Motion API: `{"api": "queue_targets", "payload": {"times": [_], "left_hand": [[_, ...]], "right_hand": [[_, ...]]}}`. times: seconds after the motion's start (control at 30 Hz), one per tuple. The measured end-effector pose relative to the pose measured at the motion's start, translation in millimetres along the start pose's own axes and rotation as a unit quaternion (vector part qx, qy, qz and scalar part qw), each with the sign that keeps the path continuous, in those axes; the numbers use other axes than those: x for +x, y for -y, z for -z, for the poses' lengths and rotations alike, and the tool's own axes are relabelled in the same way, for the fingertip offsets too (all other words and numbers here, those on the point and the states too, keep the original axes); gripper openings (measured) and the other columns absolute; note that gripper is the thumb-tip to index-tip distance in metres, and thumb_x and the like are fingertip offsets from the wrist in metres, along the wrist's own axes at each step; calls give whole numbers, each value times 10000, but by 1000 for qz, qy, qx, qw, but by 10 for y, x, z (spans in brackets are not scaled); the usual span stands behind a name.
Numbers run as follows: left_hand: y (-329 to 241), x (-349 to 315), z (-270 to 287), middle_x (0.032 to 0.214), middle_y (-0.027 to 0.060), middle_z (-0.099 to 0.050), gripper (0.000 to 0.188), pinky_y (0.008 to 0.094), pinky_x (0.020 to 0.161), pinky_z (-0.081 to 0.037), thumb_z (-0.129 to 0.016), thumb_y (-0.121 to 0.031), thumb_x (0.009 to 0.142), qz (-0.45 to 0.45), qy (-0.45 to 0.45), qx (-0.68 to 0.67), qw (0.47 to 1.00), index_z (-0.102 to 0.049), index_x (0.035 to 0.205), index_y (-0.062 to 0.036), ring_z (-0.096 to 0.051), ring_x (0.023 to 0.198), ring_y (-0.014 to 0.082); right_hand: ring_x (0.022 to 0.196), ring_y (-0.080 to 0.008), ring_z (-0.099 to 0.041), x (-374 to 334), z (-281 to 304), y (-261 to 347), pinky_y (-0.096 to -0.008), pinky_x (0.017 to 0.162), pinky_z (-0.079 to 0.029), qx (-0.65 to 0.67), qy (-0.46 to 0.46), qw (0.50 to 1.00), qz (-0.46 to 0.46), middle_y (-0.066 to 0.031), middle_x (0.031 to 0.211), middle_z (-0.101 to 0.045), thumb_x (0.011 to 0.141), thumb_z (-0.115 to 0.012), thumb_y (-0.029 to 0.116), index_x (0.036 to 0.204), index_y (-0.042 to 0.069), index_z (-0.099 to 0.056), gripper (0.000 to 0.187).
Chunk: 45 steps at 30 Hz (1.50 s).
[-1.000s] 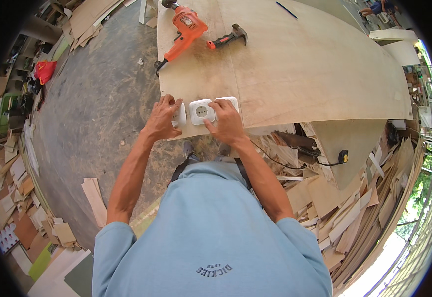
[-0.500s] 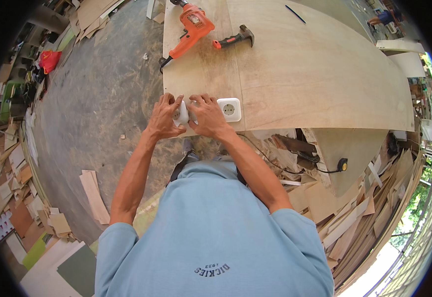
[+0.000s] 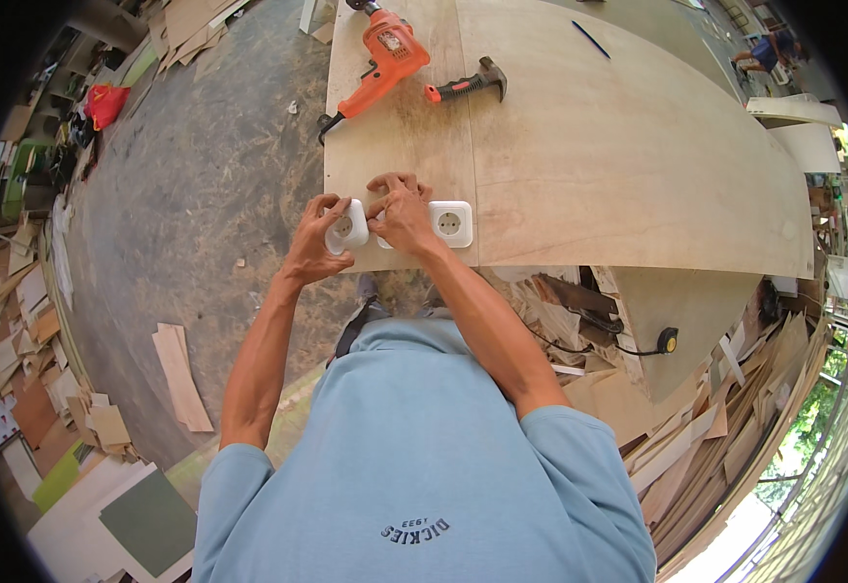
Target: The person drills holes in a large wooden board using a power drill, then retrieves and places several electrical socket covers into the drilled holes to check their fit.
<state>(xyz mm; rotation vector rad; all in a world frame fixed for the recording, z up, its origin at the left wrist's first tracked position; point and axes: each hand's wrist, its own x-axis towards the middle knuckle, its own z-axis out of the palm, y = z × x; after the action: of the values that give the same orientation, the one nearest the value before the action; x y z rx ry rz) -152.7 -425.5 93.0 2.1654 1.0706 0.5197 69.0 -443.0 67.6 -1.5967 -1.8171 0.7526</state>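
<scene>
My left hand (image 3: 315, 241) grips a white power socket (image 3: 348, 229) by its rim, thumb and fingers on opposite sides. The socket is tilted, its round face turned up, at the table's near left corner. Right beside it, my right hand (image 3: 405, 216) is closed, with fingers curled over the tabletop. A bit of white shows under that hand; what it is, I cannot make out. A second white socket (image 3: 450, 224) lies face up on the plywood table (image 3: 628, 165), just right of my right hand.
Farther back on the table lie an orange power drill (image 3: 385, 60), a claw hammer (image 3: 468, 84) and a dark pencil (image 3: 591, 39). A yellow-black tape measure (image 3: 669, 340) sits below the near edge. Wood offcuts (image 3: 715, 408) are heaped at the right. Another person (image 3: 769, 51) is far right.
My hands have drawn apart slightly, the left one carrying its socket a little left and tilting its face more upward. My right hand has curled its fingers further. The view has shifted slightly.
</scene>
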Motion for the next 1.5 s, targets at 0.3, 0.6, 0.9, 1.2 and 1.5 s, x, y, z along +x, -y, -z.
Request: {"api": "queue_targets", "payload": {"times": [0.3, 0.6, 0.9, 1.2, 1.5], "left_hand": [[-36, 1, -15, 1369, 199, -527, 882, 467, 1152, -402, -748, -78, 567, -12, -3, 32, 999, -594, 1436, -51, -499, 1338, 401], [-99, 102, 121, 1403, 160, -522, 920, 470, 1197, -360, -721, -20, 552, 3, 64, -2, 998, -581, 1458, -87, -460, 1378, 395], [-78, 273, 203, 1485, 143, -500, 963, 481, 1198, -410, -736, 99, 562, -72, 173, 144, 972, -592, 1477, -165, -440, 1432, 373], [-148, 136, 132, 1493, 211, -434, 885, 496, 1134, -436, -883, -82, 690, 17, 12, -26, 999, -545, 1508, -65, -431, 1411, 422], [-92, 49, 36, 1341, 189, -484, 931, 485, 1078, -463, -967, -215, 640, 70, 17, 57, 996, -551, 1464, -99, -472, 1278, 393]], "right_hand": [[1346, -239, -420, 9, 110, 10, -490, 1087, -272, -45, 35, 998, 12, 24, 1313, -629, 674, -866, 206, 882, 276, -862, 219], [1341, -250, -417, -99, 82, 53, -489, 1099, -256, -14, 13, 1000, -6, 21, 1310, -627, 683, -863, 181, 875, 257, -855, 207], [1294, -246, -464, -164, -13, 122, -472, 1070, -286, -58, -26, 998, -7, 20, 1266, -660, 622, -910, 240, 754, 161, -821, 177], [1236, -290, -502, 2, 43, 280, -469, 1022, -356, -144, -5, 984, -106, -74, 1194, -667, 556, -935, 320, 1019, 141, -733, 535], [1334, -307, -486, 9, 335, 68, -497, 1104, -370, -45, 140, 989, 8, -68, 1257, -665, 594, -923, 259, 1116, 134, -743, 566]]}}
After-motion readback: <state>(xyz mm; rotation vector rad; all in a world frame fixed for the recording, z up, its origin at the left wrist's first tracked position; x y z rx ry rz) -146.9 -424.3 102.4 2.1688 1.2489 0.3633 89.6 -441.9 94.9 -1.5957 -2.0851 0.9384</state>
